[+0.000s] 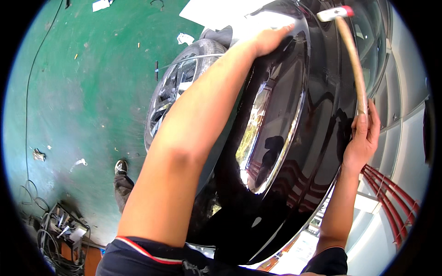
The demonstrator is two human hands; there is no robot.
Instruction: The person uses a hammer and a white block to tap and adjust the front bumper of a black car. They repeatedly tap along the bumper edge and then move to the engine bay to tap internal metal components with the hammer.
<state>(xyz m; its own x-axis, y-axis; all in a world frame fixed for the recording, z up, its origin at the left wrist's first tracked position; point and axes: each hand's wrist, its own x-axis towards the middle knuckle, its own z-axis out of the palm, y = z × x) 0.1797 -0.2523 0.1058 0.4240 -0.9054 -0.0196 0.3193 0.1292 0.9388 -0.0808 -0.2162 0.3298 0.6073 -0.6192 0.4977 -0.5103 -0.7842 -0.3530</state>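
Note:
My right hand (pixel 363 140), at the right side of the car, grips the wooden handle of a hammer (pixel 353 60). The hammer stands upright in the view, its white head with a red end at the top. My left arm reaches far across a glossy black car body (pixel 294 193). At its end, my left hand (pixel 271 39) lies on the panel near a bright reflection, fingers stretched out, partly hidden by glare. A thin grey rod (pixel 198 56) runs over the wheel (pixel 159 108) and disappears behind my left forearm; its other end is hidden.
A white sheet (pixel 209 14) lies at the top, beside the car. Cables and a box of tools (pixel 62 225) sit at the lower left on the green floor (pixel 92 106). Someone's shoe (pixel 121 167) shows by my left arm. Red pipes (pixel 391 198) are at the right.

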